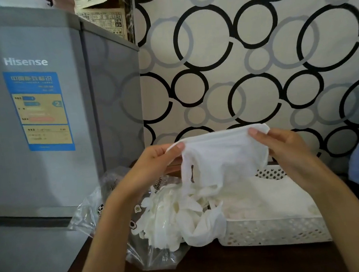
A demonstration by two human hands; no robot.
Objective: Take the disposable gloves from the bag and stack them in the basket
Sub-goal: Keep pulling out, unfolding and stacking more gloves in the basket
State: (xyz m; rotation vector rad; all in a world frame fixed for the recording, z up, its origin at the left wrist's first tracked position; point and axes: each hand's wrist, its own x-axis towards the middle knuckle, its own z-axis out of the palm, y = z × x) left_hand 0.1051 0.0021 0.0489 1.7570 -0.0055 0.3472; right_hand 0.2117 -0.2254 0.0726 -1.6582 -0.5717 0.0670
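On the dark table, the white basket (273, 230) already holds a flat layer of gloves, while the clear bag (107, 214) beside it still has a loose heap, so the work seems about half done. Above them, the left hand (154, 161) and right hand (285, 143) pinch one glove (221, 155) by its cuff; it hangs cuff up, fingers down, long axis nearly vertical.

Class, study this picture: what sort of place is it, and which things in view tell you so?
Probably a room in a home: a grey Hisense fridge beside a circle-patterned curtain or wall covering, and a dark wooden table with a white basket.
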